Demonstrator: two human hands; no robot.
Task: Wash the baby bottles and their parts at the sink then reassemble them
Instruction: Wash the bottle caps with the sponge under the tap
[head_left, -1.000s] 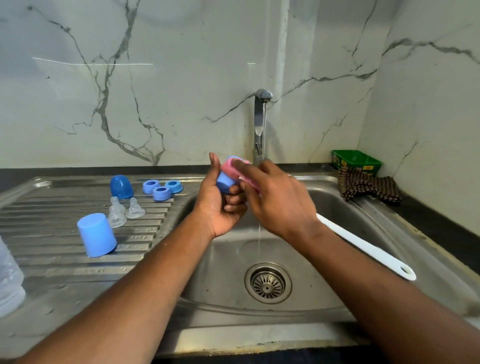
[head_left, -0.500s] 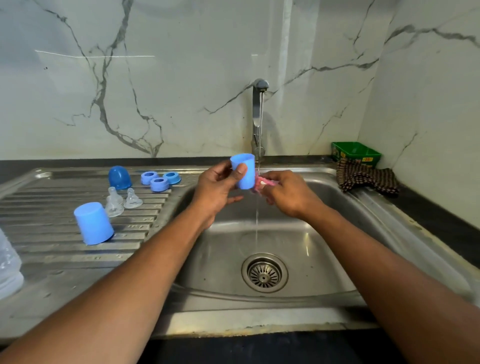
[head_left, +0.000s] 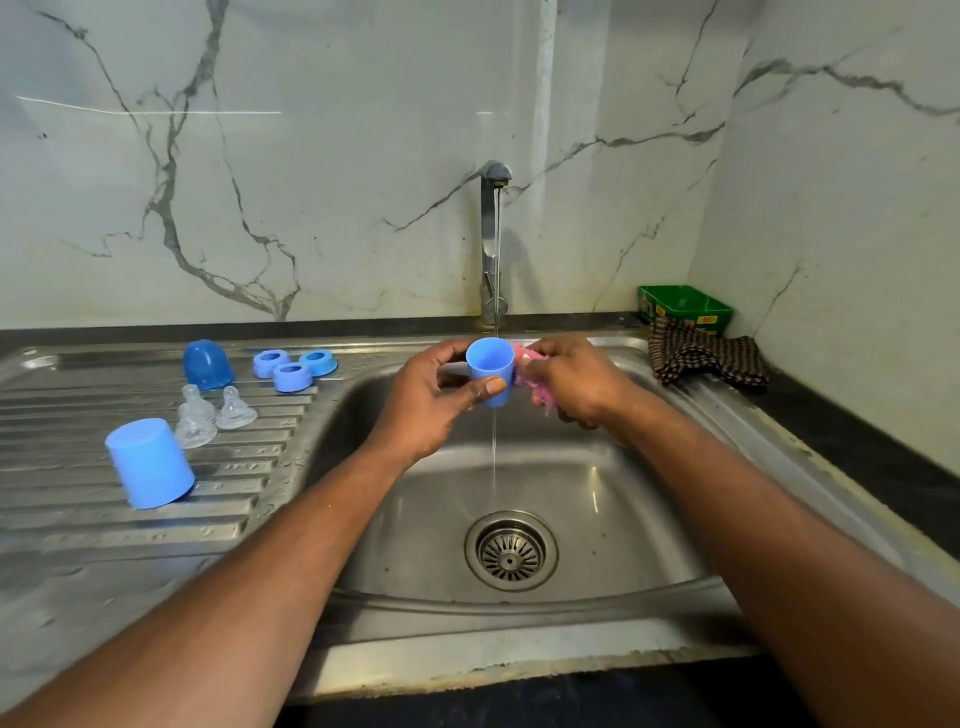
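Note:
My left hand (head_left: 434, 397) grips a light blue bottle cap (head_left: 490, 370) over the sink basin (head_left: 587, 499), its open mouth tipped toward me under the thin stream from the tap (head_left: 492, 244). Just to its right, my right hand (head_left: 574, 382) holds a pink sponge (head_left: 535, 376) close to the cap. On the draining board (head_left: 67, 467) lie another light blue cap (head_left: 149, 464) upside down, a dark blue domed cap (head_left: 207, 364), three blue collar rings (head_left: 293, 365) and clear teats (head_left: 208, 413).
A green box (head_left: 685, 307) and a brown checked cloth (head_left: 706, 356) sit at the back right corner. The drain strainer (head_left: 510, 551) lies in the basin floor. Marble walls close off the back and right.
The sponge came out of the cap, which now sits in my left hand alone under the water, mouth turned toward me. The white brush handle seen earlier is out of view.

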